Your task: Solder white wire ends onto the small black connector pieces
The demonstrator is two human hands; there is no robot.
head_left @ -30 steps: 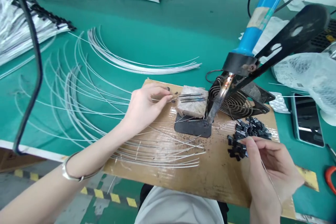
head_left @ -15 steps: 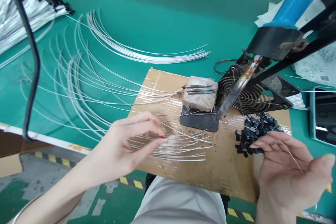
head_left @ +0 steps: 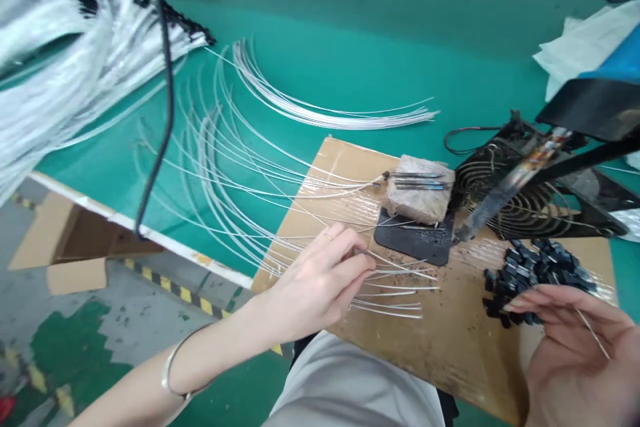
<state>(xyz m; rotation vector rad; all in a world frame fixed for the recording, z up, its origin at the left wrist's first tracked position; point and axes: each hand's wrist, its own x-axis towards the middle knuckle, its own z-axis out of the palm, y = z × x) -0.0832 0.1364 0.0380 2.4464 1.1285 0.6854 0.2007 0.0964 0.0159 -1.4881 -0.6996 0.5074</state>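
My left hand [head_left: 327, 273] is over the cardboard sheet [head_left: 400, 340], thumb and forefinger pinched at one of the white wires [head_left: 395, 312] spread there. The fingers partly hide the pinch point. My right hand [head_left: 580, 347] is palm up at the lower right, fingers curled, with a thin silvery wire [head_left: 593, 332] running across them. Its fingertips are beside a heap of small black connector housings [head_left: 535, 273]. Ahead of my left hand, several dark-tipped wire ends rest on a pale block [head_left: 420, 203] on a black plate [head_left: 410, 240].
A soldering iron [head_left: 510, 183] slants down toward the black plate, in front of a fan with a wire grille [head_left: 495, 193]. Bundled white wires [head_left: 335, 119] lie on the green table. A black cable [head_left: 167, 93] hangs at left, near a large wire pile [head_left: 100, 73].
The view has swung left, so the bench appears farther right. My left hand has moved a little right over the wires, its pinch closed. My right hand still holds the thin wire.
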